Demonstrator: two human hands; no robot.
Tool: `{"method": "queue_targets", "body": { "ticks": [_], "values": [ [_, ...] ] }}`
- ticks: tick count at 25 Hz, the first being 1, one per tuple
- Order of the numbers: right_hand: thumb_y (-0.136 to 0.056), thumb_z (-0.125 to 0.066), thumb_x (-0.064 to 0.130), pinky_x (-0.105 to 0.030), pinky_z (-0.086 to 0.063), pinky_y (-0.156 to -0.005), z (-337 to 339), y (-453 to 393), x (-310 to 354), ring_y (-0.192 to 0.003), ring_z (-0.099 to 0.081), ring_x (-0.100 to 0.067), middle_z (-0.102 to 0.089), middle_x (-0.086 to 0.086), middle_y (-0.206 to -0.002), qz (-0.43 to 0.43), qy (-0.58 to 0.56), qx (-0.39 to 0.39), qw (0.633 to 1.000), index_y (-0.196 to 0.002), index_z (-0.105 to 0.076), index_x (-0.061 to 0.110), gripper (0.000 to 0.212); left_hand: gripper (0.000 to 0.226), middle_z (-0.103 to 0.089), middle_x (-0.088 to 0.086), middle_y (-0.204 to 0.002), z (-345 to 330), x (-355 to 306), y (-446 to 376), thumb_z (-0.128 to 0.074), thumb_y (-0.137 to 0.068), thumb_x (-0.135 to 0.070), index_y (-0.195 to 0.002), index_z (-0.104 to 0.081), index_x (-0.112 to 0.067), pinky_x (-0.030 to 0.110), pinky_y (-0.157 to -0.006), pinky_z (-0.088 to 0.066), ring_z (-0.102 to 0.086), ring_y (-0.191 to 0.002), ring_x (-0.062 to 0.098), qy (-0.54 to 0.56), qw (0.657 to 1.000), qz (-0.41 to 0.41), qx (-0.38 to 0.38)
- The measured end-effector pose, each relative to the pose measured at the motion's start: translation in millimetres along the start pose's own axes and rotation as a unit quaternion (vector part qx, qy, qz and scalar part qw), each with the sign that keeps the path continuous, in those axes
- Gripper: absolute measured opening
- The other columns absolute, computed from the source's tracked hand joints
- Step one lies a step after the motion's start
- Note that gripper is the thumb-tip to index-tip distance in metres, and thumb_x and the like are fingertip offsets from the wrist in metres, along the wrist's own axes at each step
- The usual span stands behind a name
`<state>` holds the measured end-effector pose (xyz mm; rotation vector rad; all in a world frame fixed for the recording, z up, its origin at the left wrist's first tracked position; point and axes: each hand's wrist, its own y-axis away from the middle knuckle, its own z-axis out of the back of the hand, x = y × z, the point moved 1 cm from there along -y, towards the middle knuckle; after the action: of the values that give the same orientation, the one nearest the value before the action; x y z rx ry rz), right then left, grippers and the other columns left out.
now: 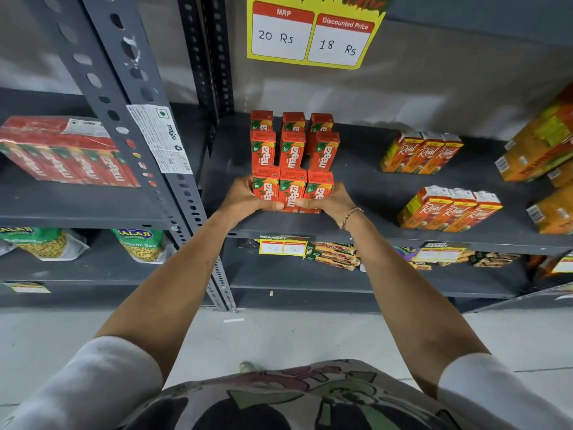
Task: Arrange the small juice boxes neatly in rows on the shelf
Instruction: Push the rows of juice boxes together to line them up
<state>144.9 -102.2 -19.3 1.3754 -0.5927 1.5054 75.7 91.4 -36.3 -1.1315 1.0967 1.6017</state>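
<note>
Head view: the person stands in front of a grey shelf (372, 193) and looks down along both bare arms. On the left part of the shelf stand small red juice boxes in three rows of three. The back row (291, 122) is close to the wall, the middle row (293, 152) is just in front of it, and the front row (293, 189) is near the shelf edge.

The left hand (245, 197) is curled around the left end of the front row, with the thumb across the face of the boxes. The right hand (328, 200) is curled around the right end in the same way. Both hands are half closed and press the three boxes together between them. A thin bracelet (350, 215) is on the right wrist.

I judge that these boxes are light, stiff cartons with smooth printed sides, so they slide easily on the metal. They are tall and narrow, so they can tip if pushed near the top. A strong squeeze could dent them. The good place to hold is low on the outer side faces of the row, with a gentle, even press from both ends.

To the right, well apart, lie orange cartons (421, 153) in two groups. Above hangs a yellow price card (313, 32).
</note>
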Motion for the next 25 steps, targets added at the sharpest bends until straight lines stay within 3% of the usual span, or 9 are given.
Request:
{"method": "queue_targets", "body": {
  "ticks": [4,8,14,25],
  "values": [
    [-0.067,-0.082,0.002,-0.034,-0.054,-0.088,5.4,12.9,-6.5,-0.094,-0.067,-0.017,-0.069,-0.015,-0.114,-0.005,0.011,0.012,1.0,-0.098,-0.067,0.014,0.037,0.055,-0.074,-0.002,-0.097,-5.0,8.6,9.2,-0.093,-0.049,-0.014,-0.099,-0.071,-0.014,0.031,-0.082,-0.056,-0.07,-0.089,0.01,-0.015,1.0,0.011,-0.005],
    [-0.068,-0.082,0.003,-0.023,-0.053,-0.079,8.4,25.5,-7.9,-0.089,-0.066,-0.008,-0.069,-0.01,-0.113,-0.002,0.013,0.012,1.0,-0.094,-0.065,0.018,0.035,0.056,-0.074,-0.002,-0.097,-11.8,9.6,19.1,-0.093,-0.048,-0.015,-0.099,-0.07,-0.014,0.033,-0.083,-0.056,-0.07,-0.09,0.011,-0.01,1.0,0.002,-0.003],
    [-0.068,-0.081,0.003,-0.044,-0.05,-0.097,7.0,24.6,-7.6,-0.105,-0.065,-0.024,-0.067,-0.016,-0.116,-0.013,0.008,0.006,1.0,-0.099,-0.065,0.014,0.037,0.055,-0.073,-0.001,-0.099,-11.7,7.8,21.2,-0.092,-0.053,-0.014,-0.101,-0.067,-0.014,0.034,-0.086,-0.055,-0.07,-0.091,0.011,-0.006,1.0,0.0,0.001],
    [-0.069,-0.082,0.007,-0.047,-0.049,-0.099,6.7,24.4,-5.7,-0.107,-0.065,-0.024,-0.068,-0.012,-0.116,-0.014,0.016,0.02,1.0,-0.101,-0.066,0.018,0.038,0.062,-0.072,-0.002,-0.102,-8.9,8.6,22.1,-0.092,-0.052,-0.022,-0.107,-0.065,-0.016,0.04,-0.09,-0.053,-0.069,-0.094,0.011,-0.024,1.0,0.002,0.011]
  ]
}}
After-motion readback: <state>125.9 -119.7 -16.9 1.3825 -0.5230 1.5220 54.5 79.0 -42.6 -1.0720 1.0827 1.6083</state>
